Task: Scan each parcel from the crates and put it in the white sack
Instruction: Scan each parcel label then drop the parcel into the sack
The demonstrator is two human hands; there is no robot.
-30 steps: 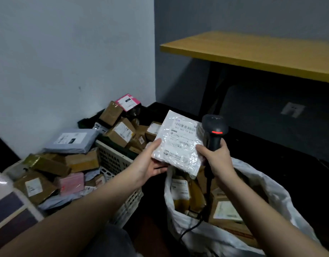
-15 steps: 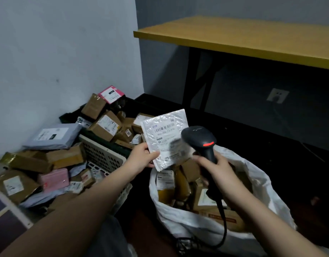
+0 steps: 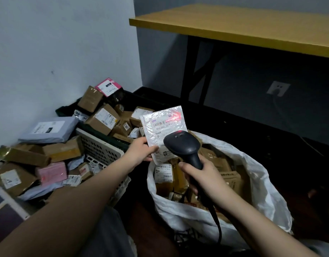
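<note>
Crates (image 3: 97, 145) lie left of the sack (image 3: 262, 186), table (image 3: 234, 26) behind.

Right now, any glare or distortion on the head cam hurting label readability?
Head view: dim room; red scanner light flares on the white parcel near its barcode, and its plastic glints. Label digits are soft, only partly legible. Wide-angle bends the table edge. The scanner reads sharp enough.

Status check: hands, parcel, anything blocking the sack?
Left hand pinches flat white plastic parcel. Right hand grips black handheld scanner, red light on label. Open white sack below, unobstructed.
</note>
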